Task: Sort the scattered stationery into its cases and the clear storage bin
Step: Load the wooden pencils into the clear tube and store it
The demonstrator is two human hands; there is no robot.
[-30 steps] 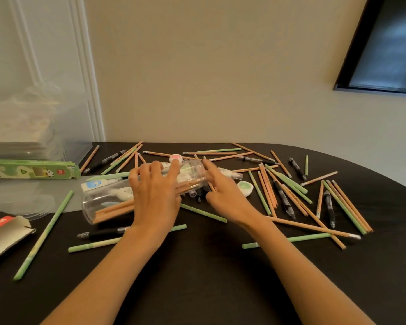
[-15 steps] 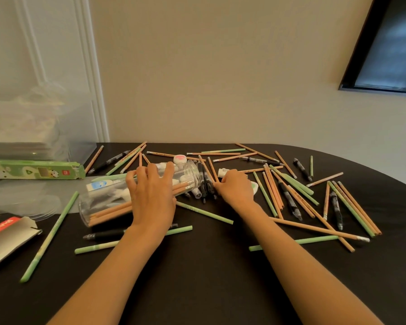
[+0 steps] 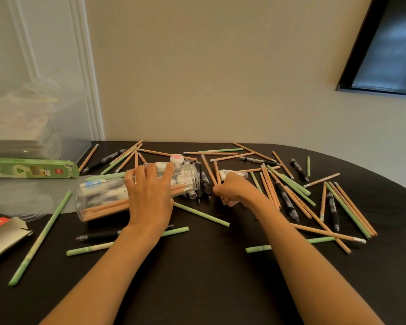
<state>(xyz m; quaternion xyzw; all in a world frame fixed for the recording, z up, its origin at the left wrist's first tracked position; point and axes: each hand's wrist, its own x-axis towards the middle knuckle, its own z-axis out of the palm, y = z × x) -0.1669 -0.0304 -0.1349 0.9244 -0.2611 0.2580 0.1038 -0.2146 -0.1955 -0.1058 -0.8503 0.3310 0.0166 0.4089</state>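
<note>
On the black table [image 3: 197,289], my left hand [image 3: 150,195] steadies a clear jar [image 3: 99,200]; my right hand [image 3: 234,192] pinches two wooden pencils [image 3: 209,170]. Green carton [image 3: 31,168] lettering unreadable; red-labelled box [image 3: 2,235] cut off.

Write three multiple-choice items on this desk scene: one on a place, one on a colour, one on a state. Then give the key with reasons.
1. Where is the green carton?
A. far left of the table
B. right edge
C. under the right forearm

2. What colour is the table?
A. white
B. black
C. red

3. How does the clear cylinder case stand?
A. upright
B. on its side
C. upside down in the bin

Key: 1 A, it lies at the left edge; 2 B, bare surface is black; 3 B, it lies lengthwise under the left hand, while the right hand pinches wooden pencils.
</note>
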